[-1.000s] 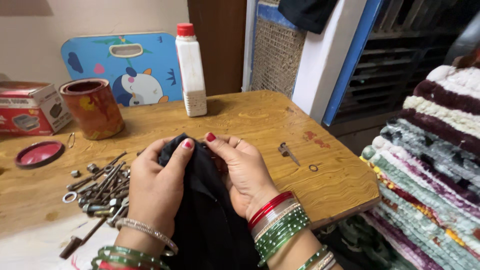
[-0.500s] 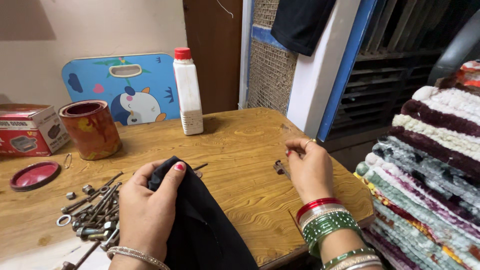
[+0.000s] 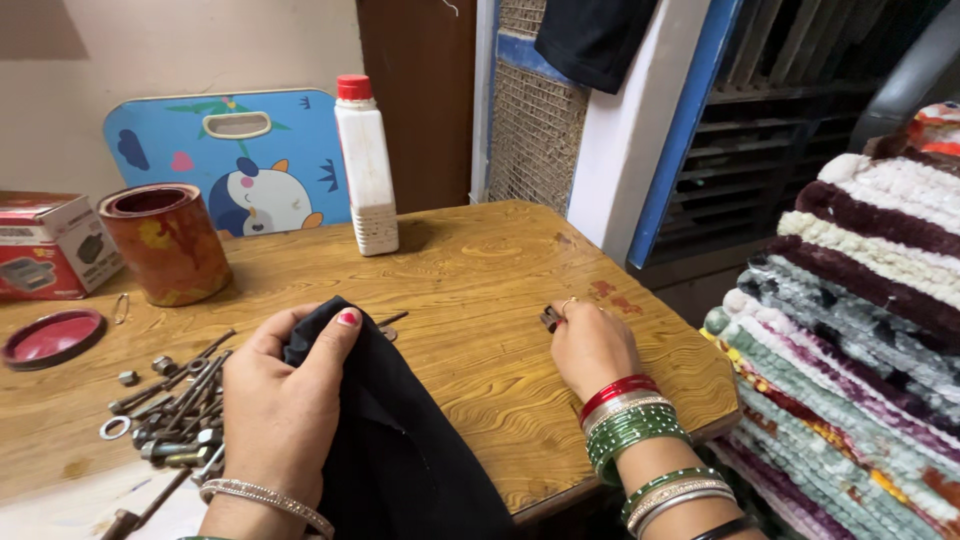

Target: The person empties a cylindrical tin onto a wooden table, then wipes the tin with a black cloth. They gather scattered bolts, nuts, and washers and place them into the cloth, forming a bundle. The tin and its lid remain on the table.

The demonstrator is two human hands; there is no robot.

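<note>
Home workshop: scattered bolts (image 3: 165, 410), stacked rugs (image 3: 850, 330)

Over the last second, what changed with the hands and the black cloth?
The right hand let go of the black cloth and moved out to the right across the wooden table, where its fingertips now touch a small metal piece. The left hand kept its grip on the cloth. The pile of bolts, tin and white bottle stayed put.
</note>
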